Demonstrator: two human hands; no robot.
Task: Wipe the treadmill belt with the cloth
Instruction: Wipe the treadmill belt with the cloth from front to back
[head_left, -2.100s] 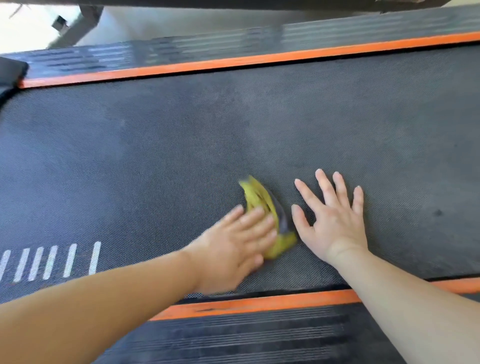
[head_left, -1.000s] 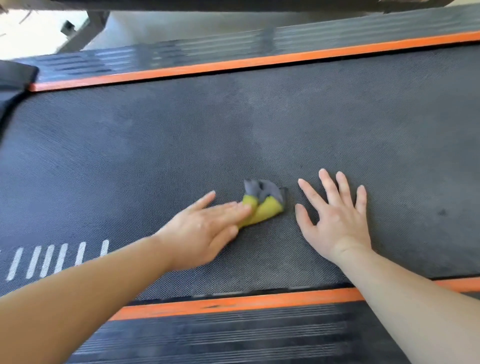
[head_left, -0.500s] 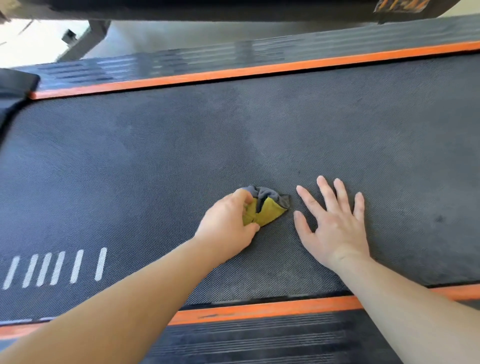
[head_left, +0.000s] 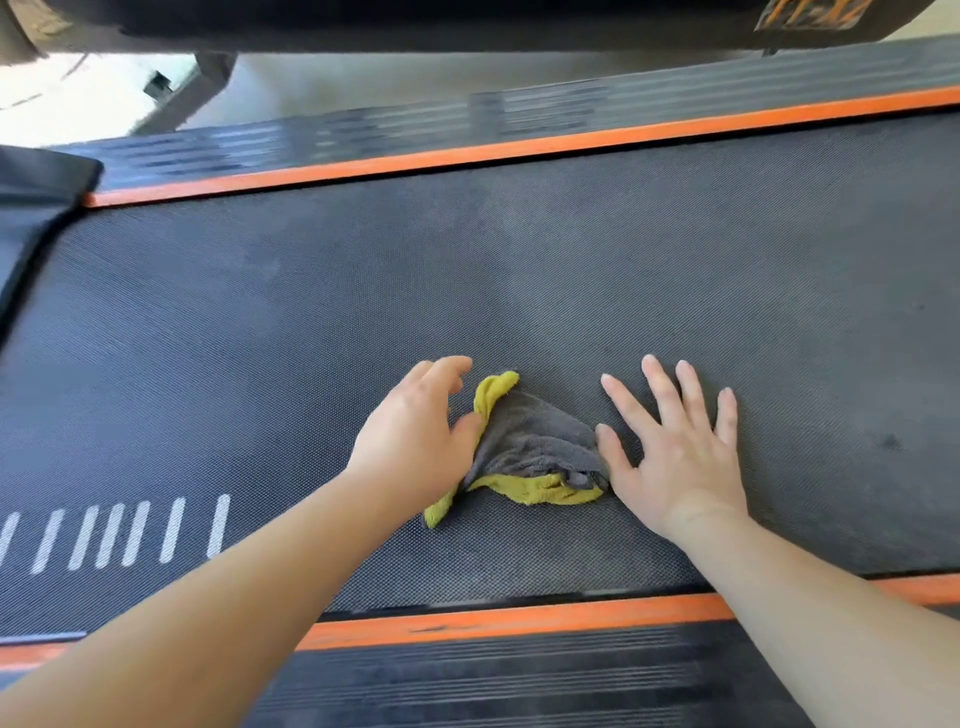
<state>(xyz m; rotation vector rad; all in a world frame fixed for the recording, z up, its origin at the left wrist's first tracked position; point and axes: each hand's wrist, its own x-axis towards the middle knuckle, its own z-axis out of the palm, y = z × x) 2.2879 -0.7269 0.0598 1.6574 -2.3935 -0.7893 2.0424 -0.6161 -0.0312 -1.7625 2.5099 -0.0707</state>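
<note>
The dark textured treadmill belt (head_left: 519, 270) fills the middle of the view. A crumpled cloth (head_left: 530, 447), grey on top with yellow edges, lies on it near the front. My left hand (head_left: 415, 441) covers the cloth's left edge with palm and thumb, and its fingers are curled and slightly raised. A yellow corner sticks out beneath that wrist. My right hand (head_left: 680, 447) lies flat on the belt with fingers spread. Its thumb touches the cloth's right edge.
Orange strips run along the far side rail (head_left: 519, 148) and the near side rail (head_left: 519, 621), with ribbed black footboards beyond each. White stripes (head_left: 119, 535) mark the belt at the left. A black cover (head_left: 36, 192) sits at the far left.
The cloth, bunched into a small wad under my left hand before, is now spread wider with its grey side up. My left hand has shifted to its left edge. My right hand has stayed planted.
</note>
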